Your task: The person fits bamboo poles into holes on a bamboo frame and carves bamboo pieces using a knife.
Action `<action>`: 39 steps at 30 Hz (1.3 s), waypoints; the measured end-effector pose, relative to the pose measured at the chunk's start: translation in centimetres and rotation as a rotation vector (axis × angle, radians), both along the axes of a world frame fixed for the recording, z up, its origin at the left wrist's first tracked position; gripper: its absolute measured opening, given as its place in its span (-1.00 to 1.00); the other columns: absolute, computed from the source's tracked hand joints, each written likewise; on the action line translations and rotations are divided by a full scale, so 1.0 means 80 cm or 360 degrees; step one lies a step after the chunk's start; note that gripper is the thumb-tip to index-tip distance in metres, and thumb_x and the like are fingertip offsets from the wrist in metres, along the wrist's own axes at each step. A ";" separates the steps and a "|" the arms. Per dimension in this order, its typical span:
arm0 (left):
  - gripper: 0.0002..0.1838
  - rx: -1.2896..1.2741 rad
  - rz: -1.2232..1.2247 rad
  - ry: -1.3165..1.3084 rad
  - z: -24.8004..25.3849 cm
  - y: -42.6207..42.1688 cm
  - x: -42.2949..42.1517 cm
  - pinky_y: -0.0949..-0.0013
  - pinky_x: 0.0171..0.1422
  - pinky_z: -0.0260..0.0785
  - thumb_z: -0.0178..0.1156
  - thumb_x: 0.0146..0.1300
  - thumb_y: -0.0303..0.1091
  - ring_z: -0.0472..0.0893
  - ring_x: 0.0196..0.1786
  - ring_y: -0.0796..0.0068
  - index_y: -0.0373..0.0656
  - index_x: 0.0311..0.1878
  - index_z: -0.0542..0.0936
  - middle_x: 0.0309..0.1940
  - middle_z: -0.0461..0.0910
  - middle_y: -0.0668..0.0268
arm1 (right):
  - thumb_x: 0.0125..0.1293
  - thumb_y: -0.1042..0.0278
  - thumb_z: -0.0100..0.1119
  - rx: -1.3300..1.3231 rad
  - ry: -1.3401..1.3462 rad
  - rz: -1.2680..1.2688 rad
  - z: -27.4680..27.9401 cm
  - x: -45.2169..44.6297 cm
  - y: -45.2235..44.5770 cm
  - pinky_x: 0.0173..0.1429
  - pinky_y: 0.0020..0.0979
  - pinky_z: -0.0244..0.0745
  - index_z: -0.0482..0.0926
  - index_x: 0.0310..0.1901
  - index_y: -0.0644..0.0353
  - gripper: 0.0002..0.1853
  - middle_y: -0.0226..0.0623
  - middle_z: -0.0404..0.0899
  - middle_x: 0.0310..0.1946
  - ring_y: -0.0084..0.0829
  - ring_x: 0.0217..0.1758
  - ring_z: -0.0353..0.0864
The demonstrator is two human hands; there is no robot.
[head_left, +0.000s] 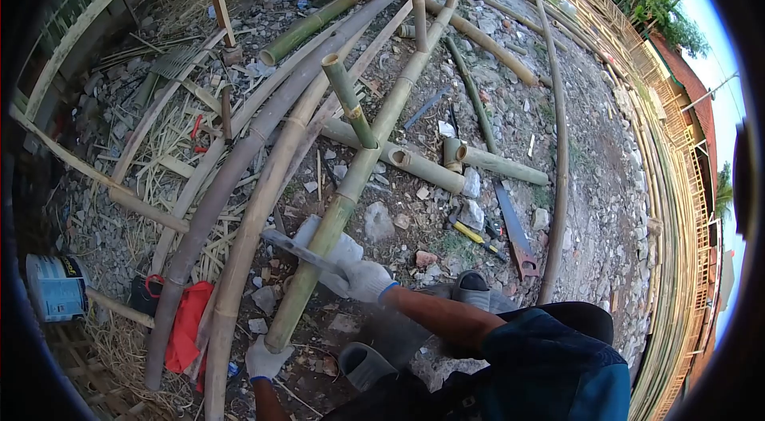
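Observation:
A long green bamboo pole slopes away from me, its near end low in the head view. My left hand, in a white glove, is closed around that near end. Also gloved, my right hand grips what looks like a machete, its broad grey blade lying across the pole. The handle is hidden in my fist. A pale stone block lies under the pole near the blade. Farther up, a short bamboo upright stands from the pole.
Long bamboo poles lie to the left. A handsaw, a yellow-handled tool and bamboo offcuts lie on the rubble at right. A paint bucket and red cloth are at far left. My sandals are close by.

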State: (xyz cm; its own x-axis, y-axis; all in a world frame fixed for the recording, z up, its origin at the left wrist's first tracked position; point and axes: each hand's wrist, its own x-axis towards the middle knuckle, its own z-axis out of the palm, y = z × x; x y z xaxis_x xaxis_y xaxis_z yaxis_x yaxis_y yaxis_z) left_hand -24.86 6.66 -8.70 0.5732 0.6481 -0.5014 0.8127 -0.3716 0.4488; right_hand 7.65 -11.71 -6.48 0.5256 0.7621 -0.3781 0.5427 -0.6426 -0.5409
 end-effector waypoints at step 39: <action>-0.22 -0.0048 -0.0114 0.0300 0.013 0.011 0.009 -0.04 0.17 0.59 0.55 -0.05 0.32 0.75 0.03 -0.09 -0.10 0.08 0.67 -0.08 0.78 -0.04 | 0.55 -0.24 0.06 -0.0160 -0.0246 0.0038 0.006 0.012 0.016 -0.16 0.10 0.64 0.61 -0.12 0.17 -0.48 0.17 0.71 -0.36 0.16 -0.24 0.77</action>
State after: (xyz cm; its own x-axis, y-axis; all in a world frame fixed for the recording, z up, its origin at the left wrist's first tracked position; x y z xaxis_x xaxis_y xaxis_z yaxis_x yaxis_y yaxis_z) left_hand -24.12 7.56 -7.68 0.5114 0.5919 -0.6229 0.8554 -0.4201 0.3030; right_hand 8.64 -10.41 -6.02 0.5656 0.7376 -0.3689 0.6301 -0.6751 -0.3836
